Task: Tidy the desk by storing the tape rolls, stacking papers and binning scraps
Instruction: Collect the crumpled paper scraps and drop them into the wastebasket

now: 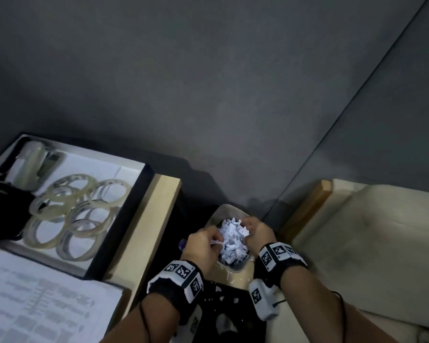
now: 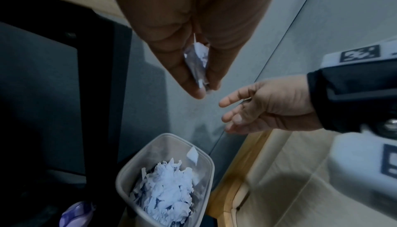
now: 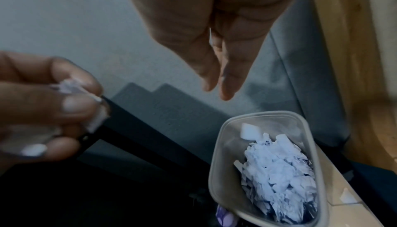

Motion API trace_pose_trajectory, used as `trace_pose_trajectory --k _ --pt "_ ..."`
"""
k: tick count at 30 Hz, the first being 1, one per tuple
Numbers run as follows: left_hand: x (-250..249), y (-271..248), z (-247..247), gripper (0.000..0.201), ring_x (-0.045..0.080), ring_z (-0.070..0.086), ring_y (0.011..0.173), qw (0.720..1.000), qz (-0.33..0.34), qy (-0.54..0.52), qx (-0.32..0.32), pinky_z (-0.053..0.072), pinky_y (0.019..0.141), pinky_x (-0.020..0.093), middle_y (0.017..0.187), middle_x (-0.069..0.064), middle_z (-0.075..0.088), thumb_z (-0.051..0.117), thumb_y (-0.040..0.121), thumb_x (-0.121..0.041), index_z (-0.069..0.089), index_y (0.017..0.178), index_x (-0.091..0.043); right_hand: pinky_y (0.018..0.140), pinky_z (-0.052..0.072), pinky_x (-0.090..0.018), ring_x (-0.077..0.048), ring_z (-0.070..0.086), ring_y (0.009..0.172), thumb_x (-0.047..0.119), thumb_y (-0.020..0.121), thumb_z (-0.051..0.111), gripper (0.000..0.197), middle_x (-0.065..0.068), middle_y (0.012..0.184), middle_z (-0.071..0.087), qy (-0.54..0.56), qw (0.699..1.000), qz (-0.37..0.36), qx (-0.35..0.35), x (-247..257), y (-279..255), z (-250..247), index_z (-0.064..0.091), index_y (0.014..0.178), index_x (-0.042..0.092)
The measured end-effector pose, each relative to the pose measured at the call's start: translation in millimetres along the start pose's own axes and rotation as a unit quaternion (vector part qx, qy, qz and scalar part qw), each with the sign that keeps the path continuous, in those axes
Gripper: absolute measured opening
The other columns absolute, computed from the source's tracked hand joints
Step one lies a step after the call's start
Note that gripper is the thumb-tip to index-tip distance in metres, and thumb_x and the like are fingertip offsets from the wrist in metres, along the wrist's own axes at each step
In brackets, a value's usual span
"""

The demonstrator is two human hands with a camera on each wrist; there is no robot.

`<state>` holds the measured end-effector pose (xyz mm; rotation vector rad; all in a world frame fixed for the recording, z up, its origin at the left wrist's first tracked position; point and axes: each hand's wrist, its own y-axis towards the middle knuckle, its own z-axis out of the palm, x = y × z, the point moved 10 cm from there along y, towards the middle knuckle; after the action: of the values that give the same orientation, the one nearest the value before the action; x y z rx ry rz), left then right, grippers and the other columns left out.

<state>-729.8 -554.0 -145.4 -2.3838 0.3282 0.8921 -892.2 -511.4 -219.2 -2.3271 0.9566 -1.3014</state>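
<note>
A translucent bin stands on the floor beside the desk, heaped with white paper scraps. Both hands hover just above it. My left hand pinches a small bunch of scraps between thumb and fingers, seen also in the right wrist view as held scraps. My right hand is to the right of it with fingers straight and close together, gripping nothing; a tiny scrap sticks between the fingers. The bin lies directly below both hands.
On the desk at left, a black box holds several tape rolls and a tape dispenser. Printed papers lie in front of it. A beige cushion is right of the bin. Loose scraps lie beside the bin.
</note>
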Motion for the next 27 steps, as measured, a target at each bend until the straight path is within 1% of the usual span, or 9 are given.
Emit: trace_pose_trajectory --k 3,5,8,12,15,18,21,25,27 --pt "1.9 22.4 17.7 0.020 0.014 0.058 0.079 1.000 -0.003 0.012 0.009 0.037 0.065 0.012 0.086 -0.001 0.062 0.060 0.081 -0.006 0.057 0.078 -0.025 0.062 0.045 -0.013 -0.018 0.059 0.082 -0.004 0.079 0.057 0.039 0.002 0.087 0.063 0.034 0.999 0.020 -0.018 -24.2 10.6 -6.4 0.060 0.099 0.030" --pt "3.1 38.3 31.5 0.018 0.010 0.054 0.078 0.999 -0.002 0.028 0.017 0.032 0.064 0.009 0.089 -0.002 0.062 0.058 0.082 -0.006 0.060 0.082 -0.024 0.061 0.043 -0.016 -0.015 0.057 0.074 -0.003 0.081 0.057 0.029 0.005 0.076 0.062 0.056 0.997 0.034 -0.031 -35.4 13.1 -9.7 0.061 0.090 0.024" --pt "1.7 60.4 49.2 0.018 0.011 0.055 0.082 0.998 0.000 0.057 0.026 0.032 0.065 0.008 0.099 -0.002 0.061 0.056 0.083 -0.007 0.065 0.094 -0.019 0.057 0.045 -0.029 -0.022 0.055 0.062 -0.014 0.080 0.040 0.038 0.001 0.059 0.059 0.122 0.989 0.039 -0.078 -44.6 19.6 -16.6 0.058 0.072 0.019" --pt "4.0 78.8 64.0 0.032 0.019 0.063 0.096 0.996 -0.012 0.071 0.053 0.049 0.082 0.022 0.109 -0.001 0.064 0.057 0.083 -0.013 0.063 0.110 -0.029 0.074 0.057 -0.041 -0.022 0.063 0.078 -0.010 0.079 0.050 0.038 0.001 0.079 0.064 0.220 0.972 0.044 -0.074 -41.7 24.4 -20.7 0.059 0.077 0.026" --pt "13.4 83.4 67.3 0.042 0.020 0.065 0.095 0.994 -0.017 0.092 0.057 0.052 0.088 0.028 0.110 0.002 0.066 0.054 0.080 -0.019 0.059 0.114 -0.043 0.071 0.055 -0.048 -0.019 0.060 0.083 -0.021 0.074 0.039 0.049 -0.001 0.087 0.062 0.264 0.961 0.061 -0.053 -45.8 23.8 -16.2 0.059 0.080 0.022" --pt "23.0 81.2 64.0 0.041 0.018 0.066 0.092 0.994 -0.024 0.091 0.050 0.053 0.088 0.029 0.109 0.001 0.068 0.047 0.075 -0.026 0.064 0.109 -0.043 0.066 0.052 -0.040 -0.021 0.060 0.075 -0.024 0.075 0.035 0.048 -0.006 0.081 0.062 0.296 0.951 0.064 -0.054 -45.2 19.5 -14.1 0.059 0.079 0.017" --pt "16.2 68.6 47.5 0.029 0.017 0.067 0.092 0.996 -0.028 0.081 0.039 0.053 0.085 0.027 0.102 -0.002 0.071 0.053 0.079 -0.027 0.071 0.100 -0.035 0.058 0.049 -0.030 -0.023 0.061 0.069 -0.018 0.082 0.045 0.038 -0.006 0.074 0.064 0.293 0.953 0.046 -0.068 -35.4 10.7 -14.6 0.059 0.077 0.016" --pt "1.0 40.4 13.7 0.008 0.016 0.066 0.085 0.997 -0.031 0.073 0.003 0.053 0.076 0.027 0.088 -0.003 0.070 0.067 0.080 -0.029 0.068 0.082 -0.022 0.074 0.052 -0.036 -0.024 0.062 0.073 -0.010 0.084 0.055 0.033 -0.010 0.075 0.066 0.250 0.964 -0.014 -0.092 -1.2 -10.2 -19.0 0.062 0.074 0.021" --pt "-4.6 18.3 -7.8 0.020 0.017 0.064 0.082 0.996 -0.020 0.081 -0.013 0.050 0.071 0.027 0.082 -0.004 0.065 0.068 0.079 -0.037 0.058 0.071 -0.022 0.077 0.053 -0.034 -0.022 0.061 0.072 -0.007 0.084 0.057 0.034 -0.008 0.075 0.066 0.206 0.974 -0.052 -0.073 29.3 -26.0 -14.2 0.062 0.073 0.024"
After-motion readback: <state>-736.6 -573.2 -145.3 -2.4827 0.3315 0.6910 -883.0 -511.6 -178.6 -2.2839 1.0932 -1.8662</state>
